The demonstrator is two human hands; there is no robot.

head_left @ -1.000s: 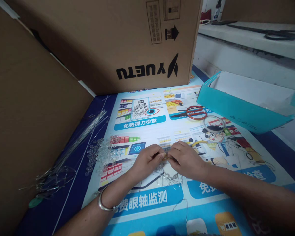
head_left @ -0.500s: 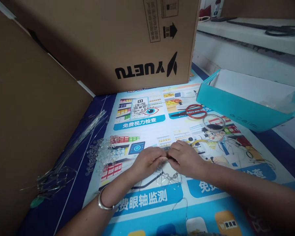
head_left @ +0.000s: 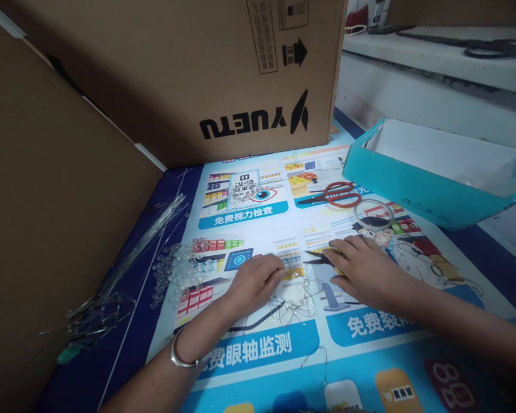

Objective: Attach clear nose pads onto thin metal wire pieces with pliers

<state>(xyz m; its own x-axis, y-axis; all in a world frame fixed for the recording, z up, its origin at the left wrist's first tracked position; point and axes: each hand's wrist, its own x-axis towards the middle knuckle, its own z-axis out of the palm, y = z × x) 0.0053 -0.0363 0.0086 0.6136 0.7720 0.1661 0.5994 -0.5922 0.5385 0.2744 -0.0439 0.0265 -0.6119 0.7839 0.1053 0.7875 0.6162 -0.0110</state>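
Two hands rest low on the printed poster that covers the worktop, now apart from each other. The left hand, a metal bangle on its wrist, is closed in a pinch at the upper edge of a small wire-and-bead piece, which lies flat on the poster just right of that hand, thin wire loops spreading around a pale centre. The right hand sits to the right of the piece, fingers curled over a small pair of dark-tipped pliers whose tip points left toward the left hand; a bit of yellow handle shows under the fingers. Left of the left hand lies a scatter of clear beads, and further left a bundle of thin wires lies along the dark blue edge beside a cardboard panel. Behind the hands are red-handled scissors and a roll of clear tape, just beside each other. A teal box stands at the right, and a large cardboard carton printed YUETU stands at the back.
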